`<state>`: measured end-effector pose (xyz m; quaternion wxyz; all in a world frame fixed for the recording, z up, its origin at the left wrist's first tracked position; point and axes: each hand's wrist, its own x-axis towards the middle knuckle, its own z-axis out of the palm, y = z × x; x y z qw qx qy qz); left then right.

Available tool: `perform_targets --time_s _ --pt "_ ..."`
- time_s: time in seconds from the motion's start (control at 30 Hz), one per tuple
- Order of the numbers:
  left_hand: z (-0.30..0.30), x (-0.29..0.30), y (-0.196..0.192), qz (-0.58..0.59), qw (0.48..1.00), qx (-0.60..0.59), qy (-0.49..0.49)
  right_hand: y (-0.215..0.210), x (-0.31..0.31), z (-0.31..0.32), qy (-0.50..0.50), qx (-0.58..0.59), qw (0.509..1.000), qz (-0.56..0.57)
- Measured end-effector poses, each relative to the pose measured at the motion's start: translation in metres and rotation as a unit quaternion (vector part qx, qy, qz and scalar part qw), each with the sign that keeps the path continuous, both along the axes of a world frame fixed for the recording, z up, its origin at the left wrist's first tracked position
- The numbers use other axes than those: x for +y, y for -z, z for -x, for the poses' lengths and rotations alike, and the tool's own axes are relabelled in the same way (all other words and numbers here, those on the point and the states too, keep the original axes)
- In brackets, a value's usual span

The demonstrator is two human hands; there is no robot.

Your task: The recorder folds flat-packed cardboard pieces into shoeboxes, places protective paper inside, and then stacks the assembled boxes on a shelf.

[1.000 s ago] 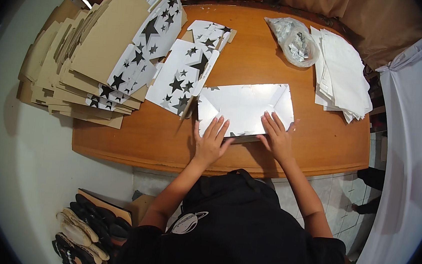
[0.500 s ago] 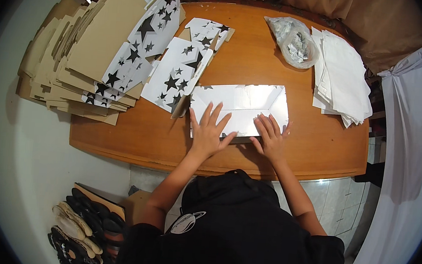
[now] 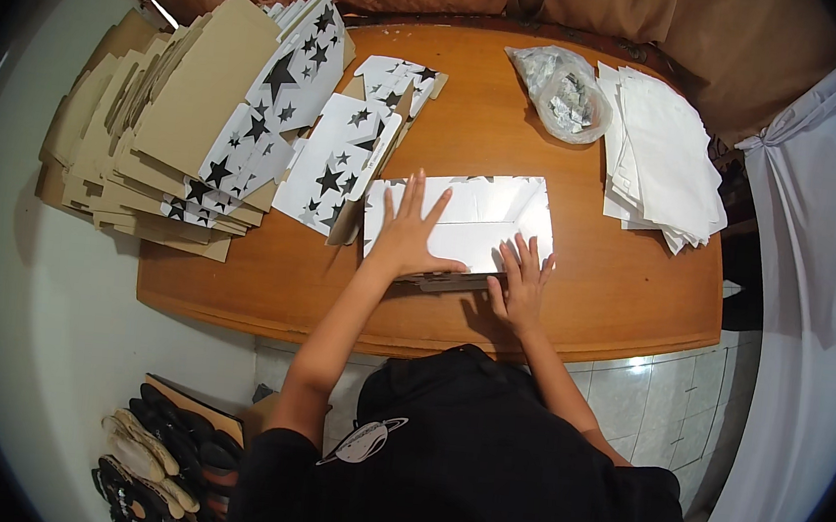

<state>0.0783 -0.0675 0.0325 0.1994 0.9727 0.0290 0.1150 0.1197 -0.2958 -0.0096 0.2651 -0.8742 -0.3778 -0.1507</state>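
A white cardboard box (image 3: 472,211) with a glossy top and dark marks along its edges lies at the middle of the table. My left hand (image 3: 405,235) rests on its left part, fingers spread and pointing away from me, thumb along the near edge. At the near right corner my right hand (image 3: 522,288) touches the box with its fingers apart, the thumb below the near edge. Left of the box lies a flat white box piece (image 3: 325,163) printed with black stars, a brown edge raised on its right side. Behind it is another star-printed piece (image 3: 394,78).
A tall stack of folded cardboard boxes (image 3: 199,93) fills the table's left side. At the back right are a clear plastic bag (image 3: 569,100) with small silvery bits and a pile of white sheets (image 3: 668,154). Shoes (image 3: 162,457) stand on the floor, lower left.
My left hand has slid farther onto the box top, and my right hand has drawn back toward the near right corner. In the picture, the table's contents sit slightly shifted.
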Motion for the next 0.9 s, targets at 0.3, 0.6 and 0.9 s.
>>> perform_targets --time_s 0.3,0.6,0.9 --pt "-0.087 -0.061 -0.018 -0.116 0.949 0.047 0.288 0.007 -0.018 0.000 -0.029 0.065 0.943 -0.326" --pt "-0.130 -0.084 -0.025 -0.110 0.931 0.093 0.334 0.007 -0.028 0.023 0.162 0.182 0.906 -0.345" --pt "-0.141 -0.099 -0.140 0.085 0.955 -0.225 0.176 -0.049 -0.024 -0.008 0.107 0.191 0.878 -0.425"
